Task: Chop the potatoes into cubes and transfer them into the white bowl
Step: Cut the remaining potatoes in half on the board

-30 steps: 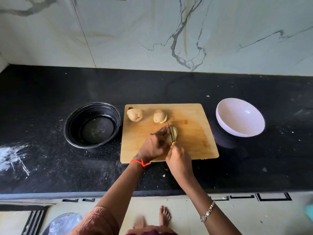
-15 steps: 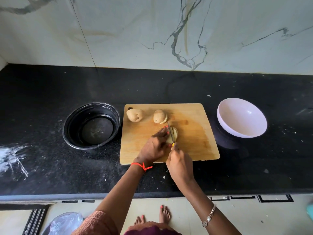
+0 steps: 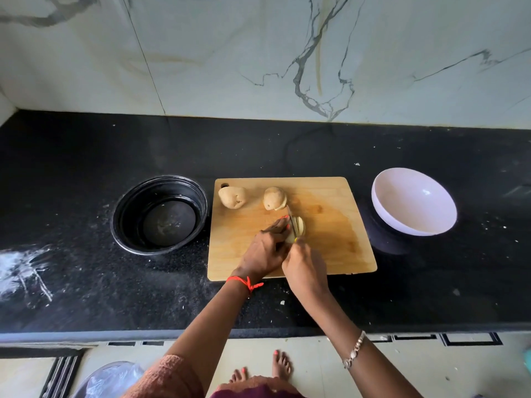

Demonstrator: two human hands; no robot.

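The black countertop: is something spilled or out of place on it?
Yes. A white powdery smear streaks the countertop at its left end, and pale specks lie scattered near the cutting board. Nothing else looks askew.

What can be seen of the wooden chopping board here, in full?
The chopping board is a pale wooden rectangle with rounded corners and a small hole at its far left corner; its middle looks darker, perhaps damp. It lies flat on the black countertop, between the black container and the white bowl, apart from the bowl. On it rest a whole potato, a cut potato and the potato piece that the left hand holds while the right hand slices it with a knife.
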